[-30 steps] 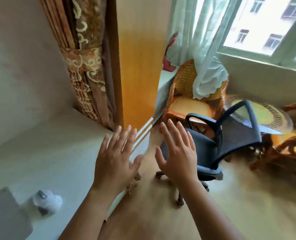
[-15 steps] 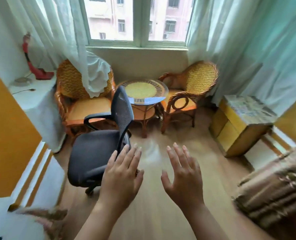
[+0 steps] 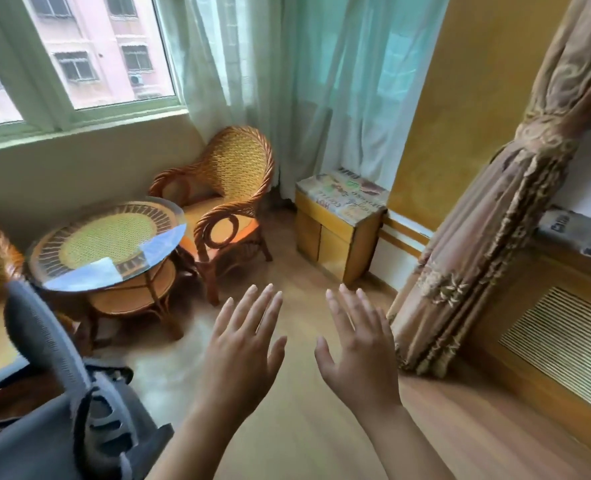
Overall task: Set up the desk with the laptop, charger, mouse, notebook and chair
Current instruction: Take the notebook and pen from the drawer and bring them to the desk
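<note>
A grey-black mesh office chair fills the lower left corner, its curved back edge toward me and its seat cut off by the frame. My left hand is raised in front of me, fingers spread, holding nothing, a short way right of the chair. My right hand hovers beside it, also spread and empty. Neither hand touches the chair. The desk, laptop, charger, mouse and notebook are out of view.
A round glass-topped wicker table and a wicker armchair stand under the window. A small yellow cabinet sits by the sheer curtains. A tied brown curtain hangs at right, beside a radiator cover. Wooden floor lies ahead.
My view has swung right, away from the desk and across the window corner. The office chair has slid from centre to the lower left. Both hands stay raised and empty.
</note>
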